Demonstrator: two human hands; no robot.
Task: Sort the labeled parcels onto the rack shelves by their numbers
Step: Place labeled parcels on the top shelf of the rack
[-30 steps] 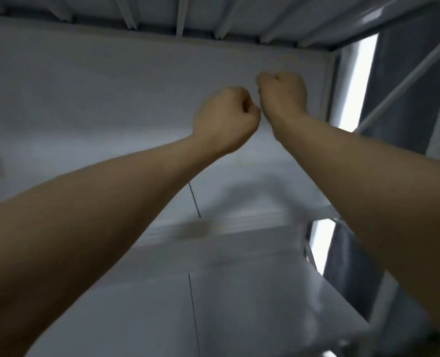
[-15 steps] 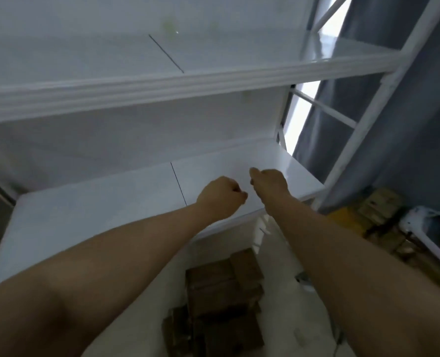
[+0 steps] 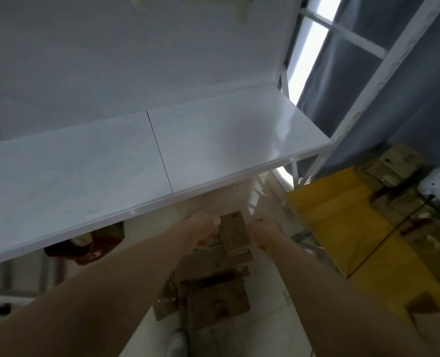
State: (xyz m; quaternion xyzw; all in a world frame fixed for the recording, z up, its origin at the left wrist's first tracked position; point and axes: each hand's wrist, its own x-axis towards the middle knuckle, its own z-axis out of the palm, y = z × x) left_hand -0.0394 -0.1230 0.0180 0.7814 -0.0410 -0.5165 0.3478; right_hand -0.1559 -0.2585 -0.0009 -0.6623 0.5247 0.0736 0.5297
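— Where are the parcels?
— A heap of brown cardboard parcels [image 3: 213, 297] lies on the floor [image 3: 273, 292], below the front edge of the white rack shelf [image 3: 110, 163]. One small top parcel [image 3: 233, 234] sits tilted on the heap. More cardboard shows at the right beside a yellow thing [image 3: 329, 228], sheet or bag, I cannot tell. Any labels are too blurred to read.
— And the shelf itself?
— Two white boards meeting at a dark seam, with the rack upright [image 3: 383, 70] at its right end.
— The hands?
— Both reach down. The left hand [image 3: 204, 231] is just left of the top parcel and the right hand [image 3: 265, 234] just right of it, so the box lies between them. The left fingers [image 3: 213, 229] curl inward, and the right ones look curled too. The blur hides whether either hand touches or grips the box, so I cannot tell
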